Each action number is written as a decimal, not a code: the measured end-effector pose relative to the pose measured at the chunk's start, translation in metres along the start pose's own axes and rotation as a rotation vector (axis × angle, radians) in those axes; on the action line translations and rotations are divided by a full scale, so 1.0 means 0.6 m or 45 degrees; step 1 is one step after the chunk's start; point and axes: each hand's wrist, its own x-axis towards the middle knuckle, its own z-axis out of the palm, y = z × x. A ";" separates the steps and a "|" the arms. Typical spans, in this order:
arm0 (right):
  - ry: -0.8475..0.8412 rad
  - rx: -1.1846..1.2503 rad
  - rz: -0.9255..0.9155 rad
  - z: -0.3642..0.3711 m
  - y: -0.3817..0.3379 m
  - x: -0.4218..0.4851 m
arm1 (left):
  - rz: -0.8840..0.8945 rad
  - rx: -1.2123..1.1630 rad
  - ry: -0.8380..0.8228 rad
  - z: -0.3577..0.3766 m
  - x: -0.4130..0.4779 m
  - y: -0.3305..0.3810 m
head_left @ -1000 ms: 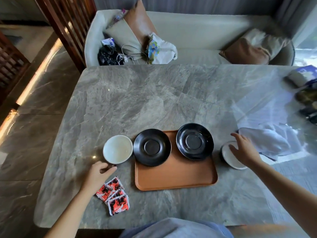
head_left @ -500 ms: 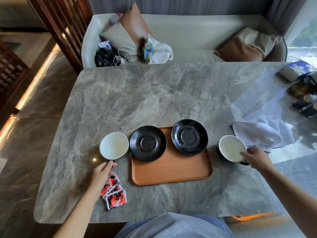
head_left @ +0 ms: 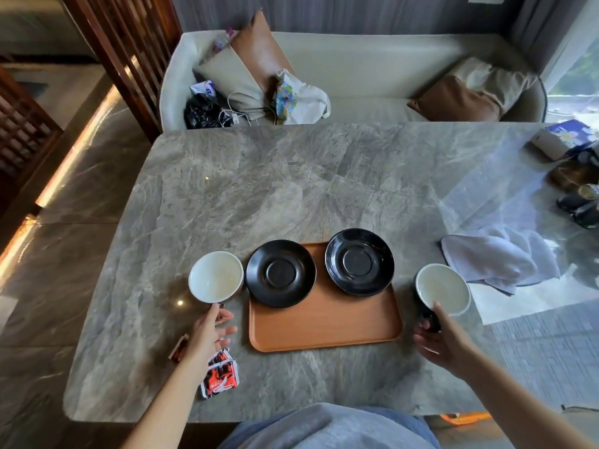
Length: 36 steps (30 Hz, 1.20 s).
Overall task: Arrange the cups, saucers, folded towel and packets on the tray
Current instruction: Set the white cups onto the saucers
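Both cups off tray, on marble table (head_left: pixel 291 176): left cup (head_left: pixel 216 276) just beside left saucer (head_left: pixel 280 273), right cup (head_left: pixel 443 289) to the right of the wooden tray (head_left: pixel 324 325). Left hand (head_left: pixel 209 332) at left cup's near rim/handle, fingers loosely spread, grip not closed as far as visible. Right hand (head_left: pixel 445 338) pinching dark handle of right cup w/ thumb on rim, looks like a hold.

Judged step: lift each cup onto its saucer. Left saucer hangs over tray's left edge, right saucer (head_left: pixel 359 261) over the far edge, so worth nudging both fully in first. Get firm handle grip, lift straight up, keep level, centre on saucer's well, set down gently. Avoid clipping saucer rims.

White towel (head_left: pixel 496 257) crumpled at right, not folded yet. Red packets (head_left: pixel 220 374) near left wrist, off tray.
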 end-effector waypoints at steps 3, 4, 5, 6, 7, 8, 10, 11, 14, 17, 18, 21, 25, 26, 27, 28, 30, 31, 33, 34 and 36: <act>-0.019 0.021 -0.003 0.014 0.000 0.002 | -0.112 -0.049 0.003 0.008 -0.005 0.012; -0.017 0.027 -0.008 0.015 0.000 0.002 | -0.123 -0.040 0.013 0.009 -0.006 0.016; -0.008 0.027 -0.017 0.016 0.000 0.003 | -0.132 -0.024 0.022 0.009 -0.005 0.019; 0.009 0.024 -0.029 0.016 0.000 0.005 | -0.142 -0.006 0.031 0.009 -0.004 0.021; 0.028 0.024 -0.044 0.016 -0.001 0.007 | -0.155 0.005 0.042 0.009 -0.002 0.023; 0.040 0.034 -0.060 0.016 -0.001 0.009 | -0.168 0.003 0.060 0.009 0.001 0.025; 0.040 0.074 -0.094 0.014 -0.003 0.010 | -0.197 -0.013 0.104 0.010 0.009 0.030; 0.036 0.088 -0.109 0.014 -0.005 0.011 | -0.205 -0.012 0.124 0.011 0.013 0.032; 0.046 0.047 -0.144 0.013 -0.016 0.008 | -0.153 0.042 0.202 0.006 0.020 0.032; 0.031 -0.070 -0.209 0.014 -0.038 0.003 | 0.013 0.130 0.254 -0.007 0.020 0.032; 0.006 -0.112 -0.233 0.016 -0.050 0.000 | 0.073 0.154 0.248 -0.012 0.019 0.037; -0.112 -0.321 -0.284 0.025 -0.093 -0.007 | 0.222 0.320 0.145 -0.022 0.019 0.066; -0.232 -0.674 -0.328 0.051 -0.148 -0.004 | 0.342 0.650 -0.063 -0.005 0.029 0.104; -0.240 -0.736 -0.333 0.061 -0.160 -0.003 | 0.375 0.722 -0.085 0.003 0.032 0.109; -0.249 -0.804 -0.333 0.071 -0.171 -0.003 | 0.405 0.803 -0.102 0.013 0.035 0.114; -0.261 -0.881 -0.327 0.082 -0.181 -0.002 | 0.430 0.890 -0.123 0.021 0.039 0.117; -0.296 -1.027 -0.308 0.100 -0.196 0.000 | 0.464 1.049 -0.169 0.036 0.047 0.121; -0.313 -1.083 -0.293 0.108 -0.201 0.002 | 0.474 1.100 -0.187 0.041 0.050 0.124; -0.328 -1.160 -0.261 0.123 -0.209 0.006 | 0.478 1.168 -0.209 0.049 0.057 0.129; -0.329 -1.187 -0.250 0.128 -0.212 0.008 | 0.473 1.201 -0.212 0.052 0.059 0.133; -0.331 -1.226 -0.238 0.138 -0.219 0.014 | 0.452 1.253 -0.220 0.056 0.065 0.138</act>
